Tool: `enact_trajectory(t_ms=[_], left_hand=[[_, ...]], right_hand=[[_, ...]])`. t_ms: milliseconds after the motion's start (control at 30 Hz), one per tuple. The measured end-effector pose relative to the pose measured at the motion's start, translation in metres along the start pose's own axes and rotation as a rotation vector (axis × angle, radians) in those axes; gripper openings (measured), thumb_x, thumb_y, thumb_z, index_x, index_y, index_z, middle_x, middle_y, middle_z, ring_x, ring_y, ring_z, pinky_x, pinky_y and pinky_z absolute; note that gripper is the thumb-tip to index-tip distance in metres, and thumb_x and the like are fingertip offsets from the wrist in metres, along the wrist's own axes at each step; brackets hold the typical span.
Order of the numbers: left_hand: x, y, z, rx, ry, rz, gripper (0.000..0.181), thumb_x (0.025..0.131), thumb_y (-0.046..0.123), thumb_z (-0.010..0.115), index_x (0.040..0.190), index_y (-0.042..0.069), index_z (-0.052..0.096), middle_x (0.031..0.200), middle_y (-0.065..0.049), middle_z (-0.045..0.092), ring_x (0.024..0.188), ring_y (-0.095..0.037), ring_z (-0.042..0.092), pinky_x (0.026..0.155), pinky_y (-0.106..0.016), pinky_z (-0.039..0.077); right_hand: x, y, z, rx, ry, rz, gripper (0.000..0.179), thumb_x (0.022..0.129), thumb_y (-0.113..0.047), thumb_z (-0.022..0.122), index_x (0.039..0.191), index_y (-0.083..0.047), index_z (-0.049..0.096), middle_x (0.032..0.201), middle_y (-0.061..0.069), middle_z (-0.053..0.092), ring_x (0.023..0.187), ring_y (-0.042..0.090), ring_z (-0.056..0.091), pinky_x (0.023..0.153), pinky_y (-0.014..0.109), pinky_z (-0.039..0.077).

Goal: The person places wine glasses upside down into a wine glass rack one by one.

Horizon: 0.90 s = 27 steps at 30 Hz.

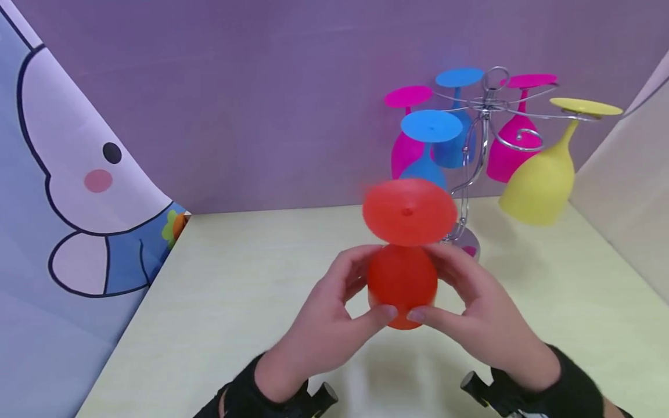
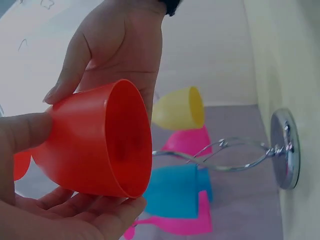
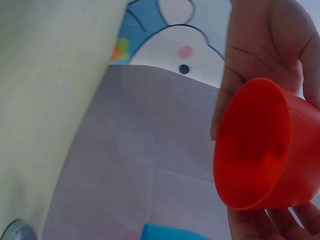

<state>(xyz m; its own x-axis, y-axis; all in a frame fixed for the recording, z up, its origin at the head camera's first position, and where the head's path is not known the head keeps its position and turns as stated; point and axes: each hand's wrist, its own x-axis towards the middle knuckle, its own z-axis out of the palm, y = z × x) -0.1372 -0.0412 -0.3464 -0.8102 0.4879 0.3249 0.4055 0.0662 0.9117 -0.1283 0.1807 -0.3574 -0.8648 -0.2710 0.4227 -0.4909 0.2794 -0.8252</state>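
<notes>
Both hands hold a red plastic goblet [image 1: 402, 278] upside down above the table, its round foot on top and its mouth facing down. My left hand [image 1: 334, 325] grips one side of the bowl, thumb on the near face and fingers around the far side. From the other side my right hand [image 1: 478, 313] grips it the same way. In the left wrist view the open rim of the red goblet [image 2: 80, 145] shows, and its inside is hollow. Just beyond the goblet stands a metal goblet rack [image 1: 485, 110].
Hanging by their feet from the rack are a yellow goblet [image 1: 543, 180], a pink goblet [image 1: 514, 151] and several more in blue and pink. The rack's round base [image 1: 467, 241] stands on the pale table [image 1: 251, 278]. A purple backdrop [image 1: 235, 116] rises behind; a cartoon-printed cloth [image 1: 94, 174] hangs at left.
</notes>
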Motion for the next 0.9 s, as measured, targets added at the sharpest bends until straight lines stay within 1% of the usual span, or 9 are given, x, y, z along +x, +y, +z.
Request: enact_trajectory(t_ms=[133,200,300,400,500,567,700,800,900], left_hand=[[0.011,-0.005,0.011,0.037,-0.080,-0.021,0.067,0.088,0.010,0.071,0.144,0.023,0.036,0.139,0.009,0.049,0.124,-0.011,0.051,0.104,-0.036,0.044],[0.020,-0.007,0.017,0.057,-0.118,-0.058,0.069,0.088,0.012,0.072,0.145,0.024,0.035,0.139,0.011,0.048,0.124,-0.009,0.049,0.102,-0.033,0.045],[0.034,-0.010,0.026,0.078,-0.167,-0.096,0.071,0.089,0.018,0.072,0.148,0.024,0.032,0.140,0.011,0.045,0.126,-0.009,0.046,0.095,-0.027,0.049],[0.050,-0.010,0.036,0.070,-0.210,-0.104,0.072,0.090,0.020,0.071,0.149,0.025,0.030,0.142,0.010,0.042,0.126,-0.010,0.044,0.086,-0.024,0.053],[0.065,-0.011,0.044,0.079,-0.230,-0.094,0.074,0.089,0.020,0.072,0.149,0.026,0.030,0.142,0.010,0.041,0.124,-0.009,0.044,0.080,-0.023,0.055],[0.074,-0.011,0.049,0.100,-0.236,-0.099,0.074,0.088,0.021,0.072,0.149,0.026,0.030,0.140,0.010,0.043,0.122,-0.009,0.045,0.078,-0.022,0.055],[0.091,-0.010,0.059,0.157,-0.241,-0.119,0.075,0.088,0.020,0.072,0.149,0.027,0.029,0.138,0.010,0.044,0.118,-0.008,0.046,0.076,-0.020,0.055],[0.106,-0.007,0.067,0.177,-0.250,-0.126,0.076,0.088,0.020,0.073,0.150,0.028,0.029,0.137,0.012,0.045,0.116,-0.006,0.046,0.074,-0.019,0.055],[0.121,-0.004,0.074,0.183,-0.261,-0.127,0.075,0.087,0.019,0.073,0.148,0.028,0.031,0.135,0.012,0.046,0.114,-0.005,0.046,0.073,-0.018,0.054]], right_hand=[[-0.010,0.013,-0.013,-0.048,0.000,-0.013,0.086,0.074,-0.002,0.082,0.147,-0.025,0.042,0.137,-0.007,0.051,0.121,0.016,0.054,0.093,0.025,0.051],[-0.015,0.020,-0.021,-0.069,0.014,-0.011,0.088,0.074,0.001,0.082,0.147,-0.024,0.041,0.137,-0.006,0.051,0.120,0.016,0.054,0.093,0.023,0.050],[-0.020,0.029,-0.030,-0.111,0.059,-0.016,0.088,0.076,0.003,0.079,0.149,-0.023,0.038,0.138,-0.003,0.050,0.120,0.015,0.053,0.092,0.020,0.049],[-0.024,0.035,-0.041,-0.140,0.094,-0.038,0.087,0.079,0.007,0.074,0.151,-0.020,0.035,0.141,0.001,0.047,0.121,0.016,0.052,0.092,0.018,0.048],[-0.025,0.040,-0.053,-0.169,0.103,-0.044,0.087,0.082,0.008,0.071,0.153,-0.020,0.031,0.142,0.002,0.046,0.121,0.016,0.051,0.091,0.017,0.048],[-0.025,0.043,-0.061,-0.188,0.111,-0.042,0.086,0.082,0.009,0.069,0.153,-0.019,0.031,0.141,0.003,0.046,0.120,0.015,0.051,0.091,0.015,0.048],[-0.022,0.048,-0.078,-0.231,0.128,-0.010,0.081,0.086,0.006,0.067,0.154,-0.020,0.030,0.141,0.002,0.046,0.119,0.013,0.051,0.089,0.014,0.047],[-0.020,0.050,-0.091,-0.251,0.152,0.015,0.078,0.088,0.004,0.065,0.154,-0.021,0.031,0.141,0.002,0.047,0.118,0.013,0.051,0.087,0.013,0.047],[-0.018,0.053,-0.100,-0.247,0.174,0.027,0.075,0.089,0.003,0.064,0.153,-0.019,0.031,0.140,0.003,0.047,0.117,0.014,0.052,0.085,0.013,0.049]])
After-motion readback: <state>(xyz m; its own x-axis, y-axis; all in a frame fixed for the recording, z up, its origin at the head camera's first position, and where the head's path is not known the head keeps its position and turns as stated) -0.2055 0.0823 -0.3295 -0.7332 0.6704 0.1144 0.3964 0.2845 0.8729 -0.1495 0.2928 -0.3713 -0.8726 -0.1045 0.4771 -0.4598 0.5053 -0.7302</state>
